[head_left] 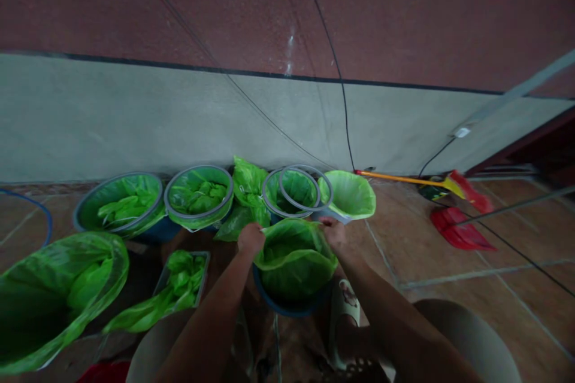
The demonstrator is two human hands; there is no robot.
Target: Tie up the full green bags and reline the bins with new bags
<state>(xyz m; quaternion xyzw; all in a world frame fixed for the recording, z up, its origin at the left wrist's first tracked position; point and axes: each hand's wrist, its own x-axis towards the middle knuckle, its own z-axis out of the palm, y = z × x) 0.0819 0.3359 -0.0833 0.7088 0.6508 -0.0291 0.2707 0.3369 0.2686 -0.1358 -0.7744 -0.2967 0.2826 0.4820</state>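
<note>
Between my knees stands a blue bin (287,311) with a green plastic bag (294,275) inside it, its mouth spread wide. My left hand (251,240) is closed on the bag's left edge. Across from it, my right hand (333,233) pinches the right edge, so the bag's rim stands above the bin. Just behind, a loose grey ring (330,194) leans over a bin lined with green (299,191). A pale bin with a green liner (353,194) is beside that, near my right hand.
Along the wall are two ringed, green-lined bins (198,197) (121,203) and a green bag (249,185). A large lined bin (67,293) and a tray of green bags (184,278) lie left. A broom (404,178), red dustpan (456,228) and cable (516,257) lie right.
</note>
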